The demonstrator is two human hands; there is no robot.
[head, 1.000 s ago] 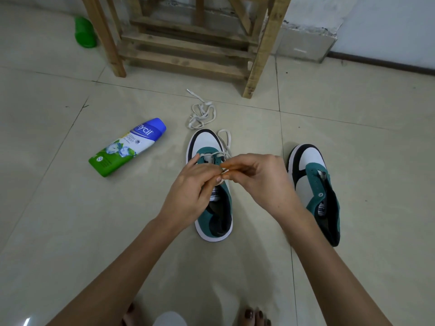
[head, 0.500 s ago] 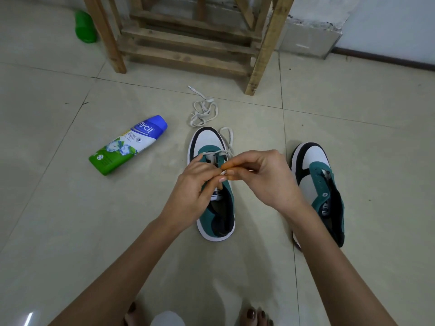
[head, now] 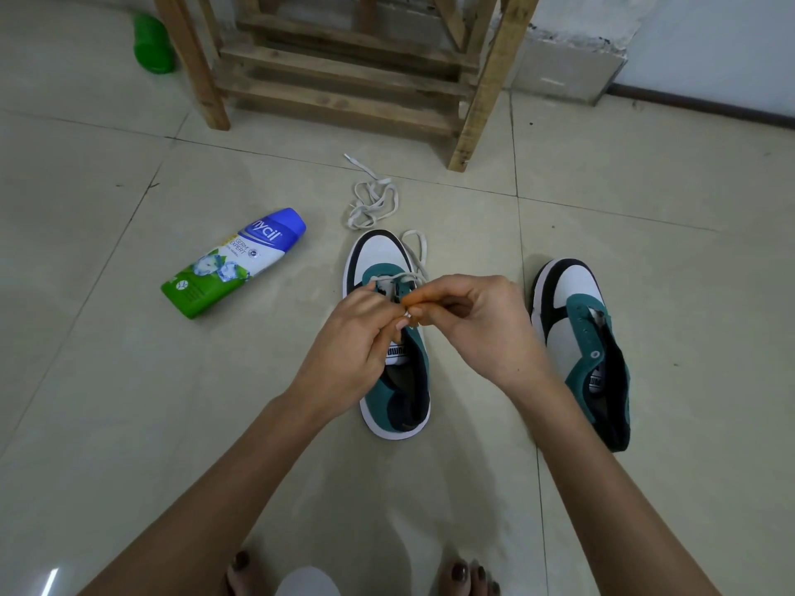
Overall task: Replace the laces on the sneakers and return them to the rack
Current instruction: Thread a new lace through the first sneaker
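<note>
Two white, black and teal sneakers stand on the tiled floor, toes pointing away from me. The left sneaker (head: 378,255) has a white lace (head: 415,255) threaded through its front eyelets, looping off to the toe's right. My left hand (head: 352,342) and my right hand (head: 482,324) meet above its tongue, both pinching the lace's end between fingertips. The right sneaker (head: 576,320) stands unlaced beside my right wrist. A loose white lace (head: 372,200) lies tangled on the floor beyond the left sneaker's toe. The wooden rack (head: 344,75) stands behind it.
A green, white and blue powder bottle (head: 232,264) lies on its side left of the sneakers. A green plastic bottle (head: 152,43) stands at the far left beside the rack's leg. My toes (head: 464,574) show at the bottom edge. A wall runs behind the rack.
My hands have stayed pinched together over the left sneaker's tongue with only small finger movement. The view has tipped slightly, so everything sits a little lower in frame.
</note>
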